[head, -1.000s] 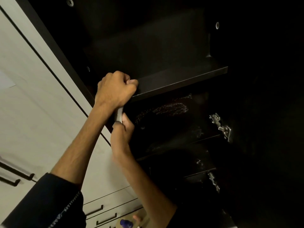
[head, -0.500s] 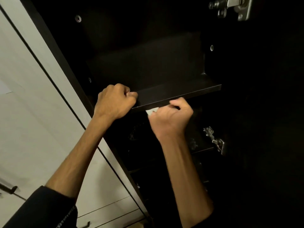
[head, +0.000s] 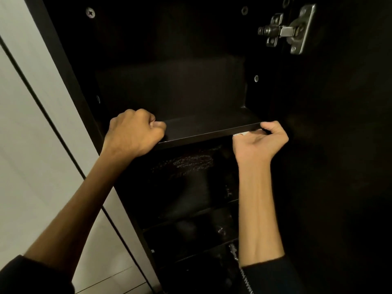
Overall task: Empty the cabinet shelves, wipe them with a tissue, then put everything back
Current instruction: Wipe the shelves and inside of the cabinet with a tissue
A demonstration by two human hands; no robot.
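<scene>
Left hand [head: 135, 134] and right hand [head: 258, 141] — tissue [head: 240, 134] — at shelf [head: 212, 127] front edge.

The cabinet shelf [head: 207, 128] is black-brown; a white tissue [head: 240, 133] peeks at its 3 o'clock end; the hinge [head: 288, 30] is silver-grey; the neighbouring door [head: 27, 128] is off-white.

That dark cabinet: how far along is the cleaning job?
Emptying looks done: the top shelf shows nothing on it. Wiping is in hand: the right hand presses a white tissue under the shelf's front edge, the left hand grips that edge. Putting everything back remains.
</scene>
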